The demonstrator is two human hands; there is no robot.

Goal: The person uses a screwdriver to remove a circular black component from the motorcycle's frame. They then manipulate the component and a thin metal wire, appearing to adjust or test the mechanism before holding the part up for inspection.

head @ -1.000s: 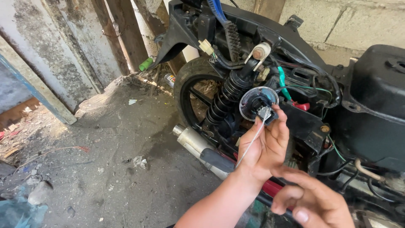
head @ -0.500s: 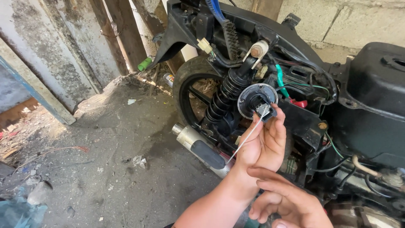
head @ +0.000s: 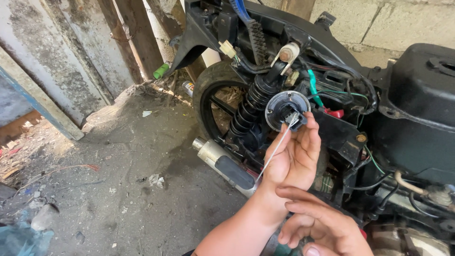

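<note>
My left hand (head: 295, 156) is raised in front of the stripped rear of a black motorcycle (head: 417, 109). It pinches a round grey metal disc part (head: 286, 110) with a small black plug at its centre. From that part a thin pale wire (head: 272, 154) runs down past my palm. Just left of the disc are the coiled black shock absorber (head: 251, 102) and the rear wheel (head: 213, 95). My right hand (head: 322, 227) lies low under the left wrist, fingers curled and pointing left. Whether it holds anything is hidden.
A chrome and black exhaust pipe (head: 222, 163) juts out below the wheel. Loose coloured wires (head: 315, 90) and a white connector (head: 227, 48) hang from the frame. Dusty concrete floor (head: 118, 189) with scraps lies left, with wooden posts (head: 135, 38) and a block wall (head: 398, 23) behind.
My right hand has slid left and now sits under the left wrist. The left hand keeps the disc part in much the same place.
</note>
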